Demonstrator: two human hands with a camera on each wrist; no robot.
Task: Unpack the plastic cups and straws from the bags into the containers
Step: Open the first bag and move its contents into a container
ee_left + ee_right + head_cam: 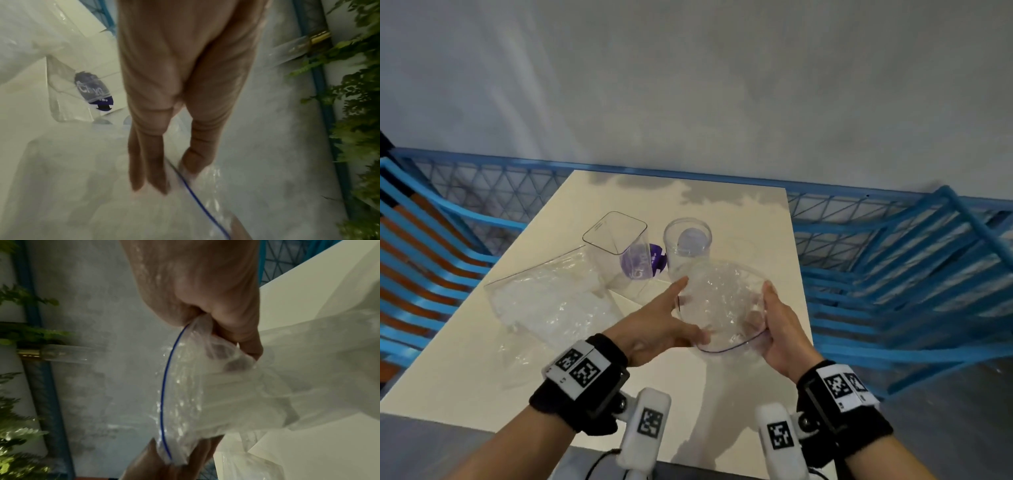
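Observation:
A clear zip bag [722, 301] with a blue seal line is held up between both hands over the white table [465, 377], its mouth spread wide toward me. My left hand [690, 310] pinches the bag's left rim, thumb against straight fingers [150, 170], with the blue line [197, 201] running between them. My right hand [765, 308] grips the right rim in curled fingers [246, 344]. Pale clear items show dimly inside the bag [236, 394]. Behind it stand a square clear container [616, 240] with a purple label and a round clear container [687, 240].
A second crumpled clear bag [544, 301] lies on the table's left side. Blue slatted chairs [431, 257] flank the table on both sides, and a blue mesh fence [842, 212] runs behind it below a grey wall. The table's near edge is just below my wrists.

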